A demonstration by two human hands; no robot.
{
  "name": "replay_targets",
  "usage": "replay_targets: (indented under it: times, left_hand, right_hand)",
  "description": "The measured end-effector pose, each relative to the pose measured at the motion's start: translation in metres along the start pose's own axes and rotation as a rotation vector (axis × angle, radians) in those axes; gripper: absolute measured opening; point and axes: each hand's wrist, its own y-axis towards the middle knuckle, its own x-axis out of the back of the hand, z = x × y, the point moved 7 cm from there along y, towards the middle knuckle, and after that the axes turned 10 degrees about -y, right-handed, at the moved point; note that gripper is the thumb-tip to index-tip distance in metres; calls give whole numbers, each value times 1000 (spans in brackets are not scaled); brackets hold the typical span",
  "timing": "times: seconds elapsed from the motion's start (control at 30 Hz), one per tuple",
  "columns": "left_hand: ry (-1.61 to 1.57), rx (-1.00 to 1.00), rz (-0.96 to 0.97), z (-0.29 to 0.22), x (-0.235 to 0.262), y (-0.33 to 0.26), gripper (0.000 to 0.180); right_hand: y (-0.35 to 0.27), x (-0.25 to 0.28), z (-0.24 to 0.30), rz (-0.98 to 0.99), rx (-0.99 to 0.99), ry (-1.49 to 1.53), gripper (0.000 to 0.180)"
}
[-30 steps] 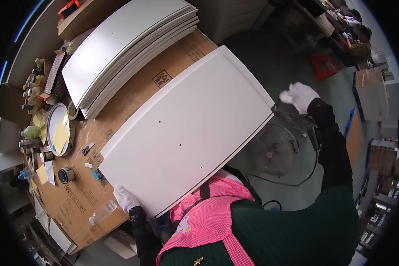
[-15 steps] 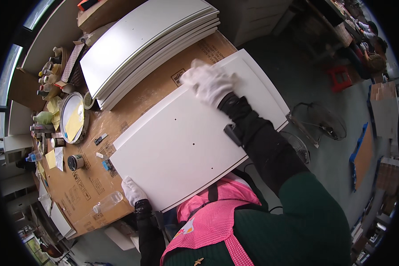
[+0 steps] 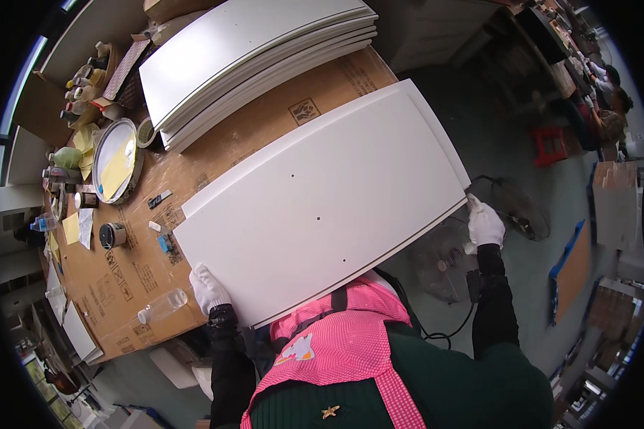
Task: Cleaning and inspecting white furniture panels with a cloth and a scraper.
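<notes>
A white panel point(image 3: 322, 200) with a few small dark holes lies flat before me, on top of at least one similar board whose edge shows at the far right. At its near left corner, my left hand point(image 3: 209, 289), in a white glove, is closed over the edge. My right hand point(image 3: 486, 223), also gloved in white, is at the right end, its fingers closed at the near right corner. A small white bit shows below that palm; whether it is a cloth or part of the glove I cannot make out.
A stack of white panels point(image 3: 265, 50) stands at the back of the cardboard-covered table point(image 3: 114, 314). Along the left are a round lid with yellow paper point(image 3: 116, 161), a dark jar point(image 3: 112, 234), a clear bottle point(image 3: 163, 306) and several bottles. A fan point(image 3: 444, 264) stands right, below table height.
My right hand has come off the panel's far side and moved right and nearer, to the near right corner. My left hand stays at the near left corner. The view has shifted slightly.
</notes>
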Motion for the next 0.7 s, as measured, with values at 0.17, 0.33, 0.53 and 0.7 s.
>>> replay_targets:
  times: [0.17,0.33,0.53,0.7]
  left_hand:
    - [-68,26,-31,17,21,-1,58]
    - [-31,74,-11,15,12,0,59]
    - [47,96,6,8,14,-1,58]
    - [-11,145,-24,10,22,-7,54]
  right_hand:
    - [51,150,116,-181,-211,833,32]
    - [135,187,282,-354,315,388,31]
    - [145,128,448,-446,652,-106,10]
    - [-5,158,590,-386,1053,346,6]
